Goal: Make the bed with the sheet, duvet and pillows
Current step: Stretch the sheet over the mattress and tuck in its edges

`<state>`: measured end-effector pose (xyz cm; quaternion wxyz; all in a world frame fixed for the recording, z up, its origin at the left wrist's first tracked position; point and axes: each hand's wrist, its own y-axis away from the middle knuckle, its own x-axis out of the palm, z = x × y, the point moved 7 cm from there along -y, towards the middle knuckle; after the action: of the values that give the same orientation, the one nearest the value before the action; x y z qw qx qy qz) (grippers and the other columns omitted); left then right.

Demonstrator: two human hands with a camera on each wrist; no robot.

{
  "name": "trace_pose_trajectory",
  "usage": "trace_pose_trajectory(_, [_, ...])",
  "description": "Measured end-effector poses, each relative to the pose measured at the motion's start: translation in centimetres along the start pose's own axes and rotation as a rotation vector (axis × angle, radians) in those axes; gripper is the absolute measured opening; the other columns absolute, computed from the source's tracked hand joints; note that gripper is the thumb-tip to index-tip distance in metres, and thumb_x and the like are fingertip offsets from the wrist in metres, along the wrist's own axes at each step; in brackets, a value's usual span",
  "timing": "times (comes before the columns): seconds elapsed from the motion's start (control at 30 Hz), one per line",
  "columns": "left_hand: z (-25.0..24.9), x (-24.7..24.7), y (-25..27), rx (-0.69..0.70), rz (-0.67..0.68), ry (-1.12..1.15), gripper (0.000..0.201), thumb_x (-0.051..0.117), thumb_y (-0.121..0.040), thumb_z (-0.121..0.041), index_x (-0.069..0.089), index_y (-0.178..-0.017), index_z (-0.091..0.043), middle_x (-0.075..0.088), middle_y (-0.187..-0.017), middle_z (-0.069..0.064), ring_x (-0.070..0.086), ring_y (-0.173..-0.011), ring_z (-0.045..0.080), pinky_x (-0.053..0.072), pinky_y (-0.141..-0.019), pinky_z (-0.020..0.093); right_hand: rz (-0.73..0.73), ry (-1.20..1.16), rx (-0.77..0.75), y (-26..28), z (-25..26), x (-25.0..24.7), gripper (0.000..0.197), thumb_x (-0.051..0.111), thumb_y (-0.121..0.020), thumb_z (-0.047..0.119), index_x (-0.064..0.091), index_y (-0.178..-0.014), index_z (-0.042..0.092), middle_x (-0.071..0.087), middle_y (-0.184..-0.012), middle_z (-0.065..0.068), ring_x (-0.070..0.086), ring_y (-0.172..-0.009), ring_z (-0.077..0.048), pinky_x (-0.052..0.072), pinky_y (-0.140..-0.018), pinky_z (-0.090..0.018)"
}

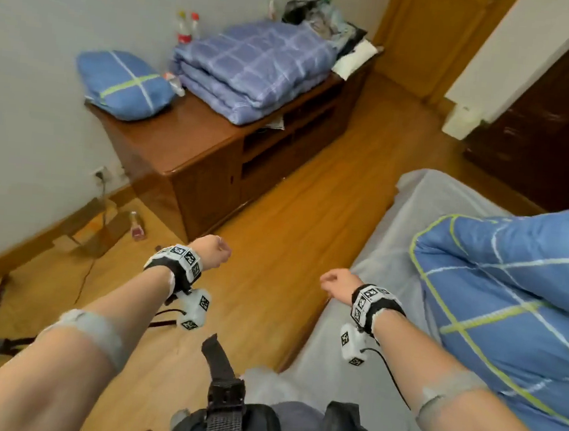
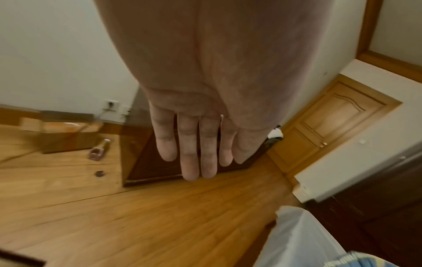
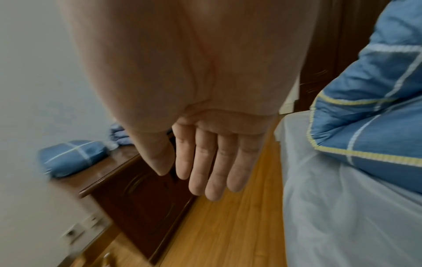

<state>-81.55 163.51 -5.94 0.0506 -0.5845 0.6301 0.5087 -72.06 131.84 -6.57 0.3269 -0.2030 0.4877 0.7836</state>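
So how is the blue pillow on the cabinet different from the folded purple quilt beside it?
The blue pillow is one plump piece with a few lines, some yellow-green, crossing it; the purple quilt is folded into stacked layers with a fine pale check. The pillow is smaller and sits at the cabinet's near end; the quilt is bulkier and sits farther along. Both rest untouched on the cabinet top.

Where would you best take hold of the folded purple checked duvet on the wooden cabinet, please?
Probably from the room side: the folded duvet overhangs the cabinet front edge, so slide both free hands, left hand and right hand, palms up under that thick bottom fold and lift the stack whole. The wall and bottles block the far side.
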Motion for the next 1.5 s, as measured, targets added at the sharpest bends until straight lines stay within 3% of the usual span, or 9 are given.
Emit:
trace_pose_trajectory(0.2, [-7.8, -5.3, -12.0, 0.166, 0.177, -0.086, 0.024, 0.051, -0.096, -0.027, 0.064, -0.113, -0.015, 0.067, -0.108, -0.001, 0.067, -0.090, 0.014, 0.055, -0.085, 0.033, -0.046, -0.168, 0.088, -10.7, 1.2, -5.3, 0.025, 0.059, -0.095, 0.021, 0.065, -0.119, 0.018, 0.064, -0.124, -0.002, 0.063, -0.107, -0.019, 0.049, -0.100, -0.039])
trace_pose_trajectory(0.43, [-16.5, -17.3, -27.8, 0.151, 0.153, -0.197, 0.023, 0.051, -0.095, -0.027, 0.065, -0.111, -0.019, 0.071, -0.097, 0.002, 0.068, -0.090, 0.017, 0.055, -0.087, 0.033, 0.005, -0.275, 0.022, -27.5, 7.3, -15.2, 0.031, 0.056, -0.097, 0.016, 0.060, -0.127, 0.012, 0.061, -0.129, -0.002, 0.061, -0.097, -0.014, 0.046, -0.066, -0.016])
trace_pose_trajectory(0.63, [-29.5, -23.0, -42.3, 0.230, 0.172, -0.156, 0.020, 0.053, -0.092, -0.029, 0.064, -0.108, -0.023, 0.068, -0.095, -0.003, 0.067, -0.088, 0.014, 0.055, -0.087, 0.033, -0.127, -0.309, 0.034, -36.1, 7.0, -32.8, 0.028, 0.057, -0.096, 0.019, 0.061, -0.123, 0.019, 0.062, -0.126, 0.003, 0.062, -0.105, -0.014, 0.049, -0.097, -0.033])
trace_pose_trajectory(0.97, [-58.7, -24.3, -70.4, 0.515, 0.368, -0.257, 0.026, 0.058, -0.093, -0.033, 0.062, -0.116, -0.022, 0.067, -0.109, -0.002, 0.066, -0.088, 0.013, 0.051, -0.078, 0.025, -0.387, -0.549, 0.294, -51.2, -6.0, -56.8, 0.037, 0.042, -0.102, 0.041, 0.056, -0.126, 0.016, 0.063, -0.120, 0.001, 0.061, -0.101, -0.017, 0.046, -0.094, -0.031])
trace_pose_trajectory(1.07, [-69.6, -24.7, -77.4, 0.591, 0.424, -0.367, 0.029, 0.056, -0.095, -0.034, 0.060, -0.120, -0.021, 0.066, -0.114, -0.003, 0.066, -0.093, 0.013, 0.050, -0.082, 0.026, -0.436, -0.646, 0.401, -55.6, -12.3, -63.1, 0.049, 0.045, -0.095, 0.050, 0.054, -0.132, 0.018, 0.060, -0.129, -0.001, 0.059, -0.114, -0.024, 0.046, -0.103, -0.043])
trace_pose_trajectory(1.13, [-77.6, -24.7, -81.7, 0.645, 0.422, -0.445, 0.031, 0.054, -0.097, -0.034, 0.059, -0.124, -0.019, 0.064, -0.121, -0.001, 0.065, -0.100, 0.015, 0.050, -0.087, 0.029, -0.469, -0.724, 0.460, -57.5, -16.1, -67.4, 0.039, 0.051, -0.091, 0.043, 0.062, -0.121, 0.020, 0.065, -0.124, -0.006, 0.062, -0.110, -0.026, 0.050, -0.099, -0.046])
trace_pose_trajectory(1.23, [-88.5, -23.9, -86.2, 0.706, 0.444, -0.532, 0.033, 0.052, -0.097, -0.031, 0.058, -0.127, -0.019, 0.057, -0.134, 0.000, 0.058, -0.116, 0.020, 0.047, -0.099, 0.036, -0.563, -0.847, 0.546, -58.3, -19.2, -73.9, 0.017, 0.055, -0.096, 0.032, 0.063, -0.102, 0.019, 0.069, -0.100, -0.003, 0.065, -0.092, -0.023, 0.054, -0.081, -0.037])
trace_pose_trajectory(1.33, [-98.4, -21.5, -90.1, 0.759, 0.598, -0.529, 0.030, 0.053, -0.097, -0.026, 0.057, -0.126, -0.017, 0.058, -0.130, -0.001, 0.060, -0.109, 0.017, 0.049, -0.086, 0.026, -0.671, -0.950, 0.550, -61.7, -23.2, -80.4, 0.030, 0.049, -0.099, 0.032, 0.064, -0.110, 0.009, 0.069, -0.100, -0.007, 0.066, -0.092, -0.024, 0.053, -0.091, -0.047])
trace_pose_trajectory(1.5, [-112.8, -18.2, -99.2, 0.868, 0.648, -0.619, 0.030, 0.051, -0.099, -0.025, 0.057, -0.128, -0.019, 0.059, -0.124, -0.006, 0.060, -0.102, 0.012, 0.041, -0.067, 0.015, -0.665, -0.866, 0.591, -72.3, -30.0, -91.6, 0.039, 0.047, -0.098, 0.046, 0.061, -0.118, 0.016, 0.070, -0.109, -0.004, 0.066, -0.100, -0.022, 0.053, -0.092, -0.042])
